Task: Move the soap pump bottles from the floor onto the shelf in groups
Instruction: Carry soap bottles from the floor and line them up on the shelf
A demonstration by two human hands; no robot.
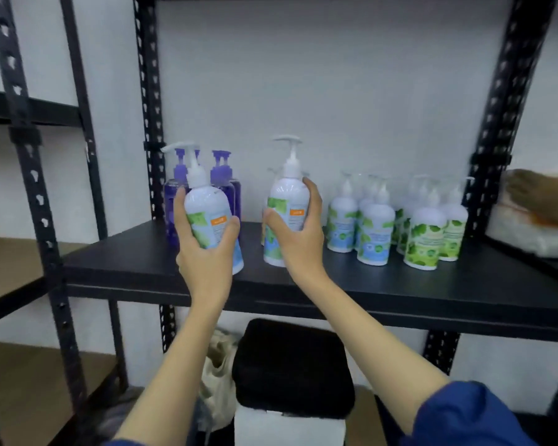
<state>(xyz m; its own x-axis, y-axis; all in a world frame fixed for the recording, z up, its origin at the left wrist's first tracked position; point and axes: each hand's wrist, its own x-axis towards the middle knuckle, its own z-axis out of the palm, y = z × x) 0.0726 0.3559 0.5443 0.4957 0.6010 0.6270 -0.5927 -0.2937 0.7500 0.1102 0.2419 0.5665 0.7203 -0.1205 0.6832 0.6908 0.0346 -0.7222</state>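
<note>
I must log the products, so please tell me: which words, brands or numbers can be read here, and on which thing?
None can be read.
Left-hand bottle: orange tag and label print too blurred.
Right-hand bottle: the same.
White bottles on the shelf: leaf labels, text too small.
Purple bottles: no text visible.

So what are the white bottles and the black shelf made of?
The white bottles look like glossy plastic: light glints on their rounded shoulders. The shelf has a matte black board, maybe painted wood or metal, and its posts look like punched steel.
</note>
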